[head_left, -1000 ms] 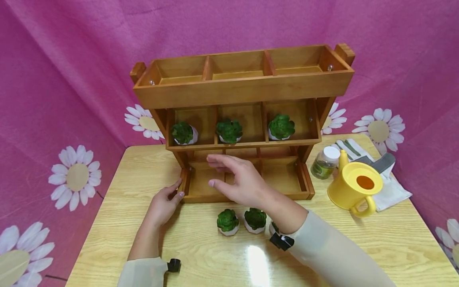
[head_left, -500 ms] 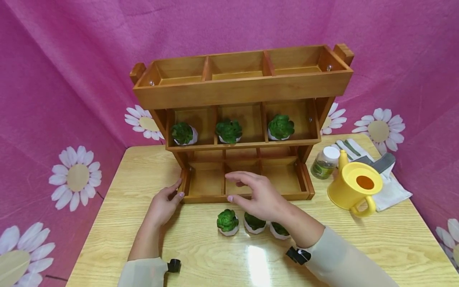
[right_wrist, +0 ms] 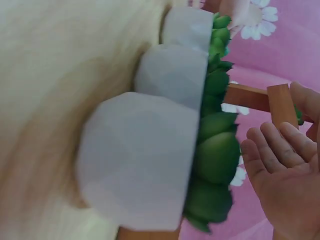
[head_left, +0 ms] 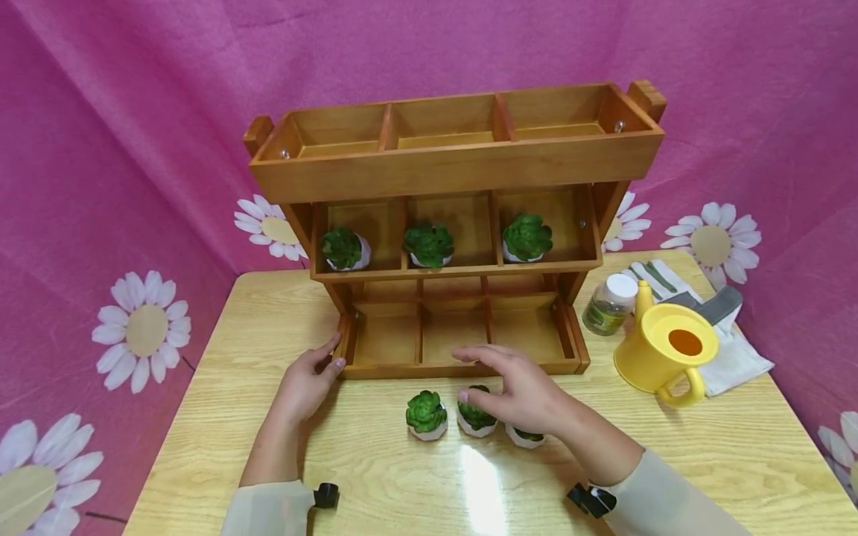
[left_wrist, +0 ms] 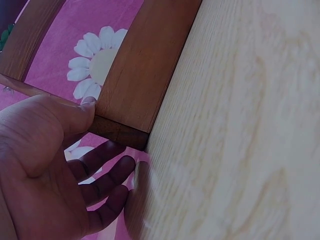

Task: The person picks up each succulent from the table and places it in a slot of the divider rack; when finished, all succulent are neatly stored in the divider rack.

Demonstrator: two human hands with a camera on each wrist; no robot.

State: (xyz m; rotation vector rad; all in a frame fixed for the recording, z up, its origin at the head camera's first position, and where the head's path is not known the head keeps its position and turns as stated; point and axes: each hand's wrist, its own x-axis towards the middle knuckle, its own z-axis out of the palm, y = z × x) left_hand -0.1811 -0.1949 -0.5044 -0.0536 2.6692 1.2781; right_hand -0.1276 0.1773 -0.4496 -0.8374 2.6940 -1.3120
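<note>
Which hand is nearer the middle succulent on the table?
Right. The right hand is above the middle succulent; the left hand is farther away, to its left, holding the corner of the wooden shelf.

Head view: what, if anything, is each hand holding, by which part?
Left hand holds the wooden shelf at the front left corner of its bottom tier; right hand holds nothing.

A near pot [right_wrist: 137,160], a middle pot [right_wrist: 172,77] and a far pot [right_wrist: 187,27], all white and faceted, stand in a row on the wooden table [right_wrist: 45,100]. Each contains a green plant [right_wrist: 215,170], leaves directed toward frame right. The right hand [right_wrist: 287,182] is at lower right: palm visible, fingers extended near the leaves. Background: wooden rack [right_wrist: 250,96], pink cloth [right_wrist: 290,55], white flowers [right_wrist: 270,14].
</note>
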